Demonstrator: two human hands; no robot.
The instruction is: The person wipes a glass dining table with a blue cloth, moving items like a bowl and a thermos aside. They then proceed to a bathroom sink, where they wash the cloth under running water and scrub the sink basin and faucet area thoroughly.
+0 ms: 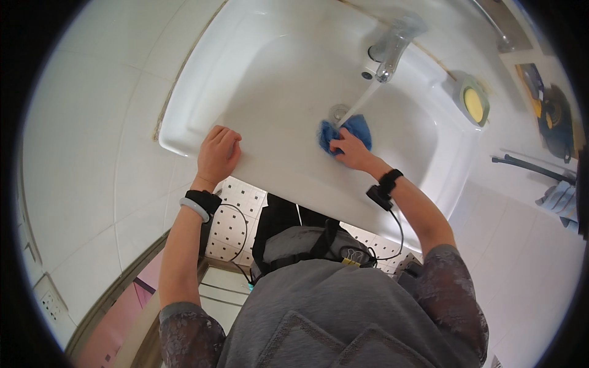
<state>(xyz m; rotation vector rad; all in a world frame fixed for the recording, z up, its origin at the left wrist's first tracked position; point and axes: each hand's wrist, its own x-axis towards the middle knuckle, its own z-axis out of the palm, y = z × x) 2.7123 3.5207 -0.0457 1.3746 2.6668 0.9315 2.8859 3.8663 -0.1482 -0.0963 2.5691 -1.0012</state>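
Observation:
Water runs from a chrome faucet (391,55) in a thin stream onto a blue cloth (359,129) in the white washbasin (276,83). My right hand (352,149) grips the near side of this wet, bunched cloth, close to the drain (339,111). Some of the cloth is hidden under my fingers. At the basin's front left rim rests my left hand (218,152), its fingers curled in and nothing seen in them. Both wrists wear black bands with cables, and a pale bangle (194,209) circles the left one.
A green soap dish (481,112) with a yellow soap bar (473,105) sits at the basin's right corner. On the right wall, a striped cloth (559,202) hangs near a dark rod (534,166). Tiled wall (92,115) borders the left side, with a power outlet (50,303) low down.

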